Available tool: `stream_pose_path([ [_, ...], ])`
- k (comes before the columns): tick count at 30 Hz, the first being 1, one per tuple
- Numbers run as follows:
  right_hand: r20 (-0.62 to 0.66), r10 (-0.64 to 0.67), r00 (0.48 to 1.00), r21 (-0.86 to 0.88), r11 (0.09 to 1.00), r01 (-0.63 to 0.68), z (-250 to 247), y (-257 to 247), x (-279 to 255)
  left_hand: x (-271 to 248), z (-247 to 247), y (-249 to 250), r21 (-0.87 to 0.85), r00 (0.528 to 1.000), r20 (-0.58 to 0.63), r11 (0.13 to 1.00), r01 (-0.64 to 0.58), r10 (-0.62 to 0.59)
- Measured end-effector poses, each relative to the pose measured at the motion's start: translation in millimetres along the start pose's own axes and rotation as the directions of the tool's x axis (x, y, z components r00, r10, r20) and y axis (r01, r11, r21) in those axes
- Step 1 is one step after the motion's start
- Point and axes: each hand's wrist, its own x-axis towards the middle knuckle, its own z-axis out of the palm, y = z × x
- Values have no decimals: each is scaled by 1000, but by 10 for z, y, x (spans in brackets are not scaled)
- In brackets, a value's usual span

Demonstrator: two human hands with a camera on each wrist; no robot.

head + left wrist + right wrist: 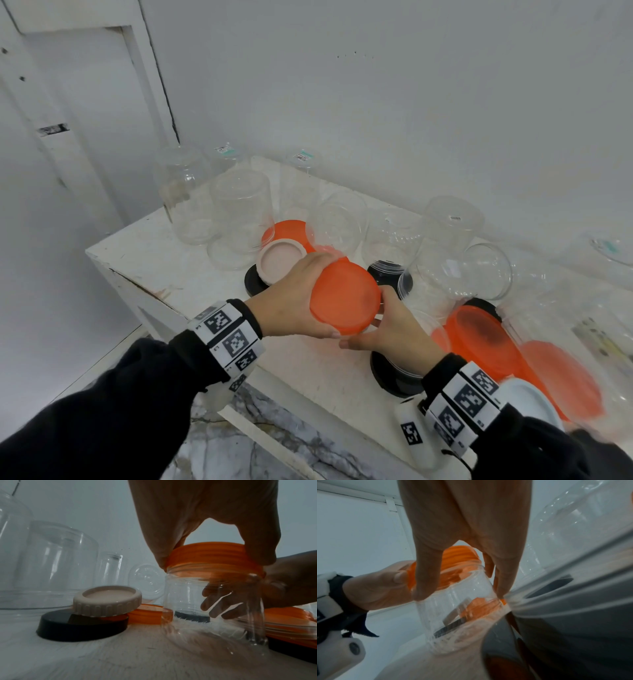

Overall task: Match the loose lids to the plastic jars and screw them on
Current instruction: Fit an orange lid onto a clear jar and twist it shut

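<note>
Here, the left hand point(291, 301) gripped the round orange plastic lid point(344, 297) from above, thumb & fingers curled round its rim, atop the small clear plastic jar point(214, 601). The right hand point(394, 329) wrapped round the jar's body w/ fingers point(216, 599) visible thru the wall. Jar stood tilted on the white tabletop point(171, 260), near a beige ribbed lid point(281, 262) resting on a black lid point(82, 627).

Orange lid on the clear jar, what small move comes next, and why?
Probably another tightening twist: the left hand grips the round orange plastic lid on the mouth of the clear plastic jar, which the right hand holds by its wall. Jar threads show just under the lid's rim.
</note>
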Motion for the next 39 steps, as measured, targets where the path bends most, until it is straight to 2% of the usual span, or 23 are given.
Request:
stream_pose_path([
  [4, 32, 5, 999, -13, 1000, -5, -43, 25, -14, 19, 36, -23, -73, 999, 35, 996, 41, -38],
  [7, 68, 11, 998, -51, 999, -7, -137, -32, -11, 0, 37, -95, -191, 984, 132, 970, 148, -124],
  [10, 106, -61, 993, -220, 972, 83, -275, -218, 3, -30, 66, -198, -299, 960, 222, 925, 232, -169],
  [13, 229, -151, 962, -419, 877, 237, -319, -493, 29, -28, 146, -269, -407, 962, 195, 877, 256, -190],
  [15, 316, -163, 935, -519, 795, 314, -291, -635, 86, -11, 184, -282, -462, 966, 165, 850, 253, -198],
  [20, 397, -36, 917, -719, 609, 335, -210, -806, 233, 38, 200, -290, -461, 969, 145, 853, 244, -198],
  [26, 481, 106, 870, -800, 460, 386, -177, -949, 329, 42, 188, -313, -479, 971, 145, 845, 238, -191],
  [28, 475, 107, 874, -819, 417, 394, -140, -959, 328, 38, 186, -309, -488, 972, 141, 841, 234, -188],
  [39, 501, 52, 864, -792, 431, 433, -227, -941, 334, 52, 253, -334, -480, 984, 74, 859, 179, -164],
])
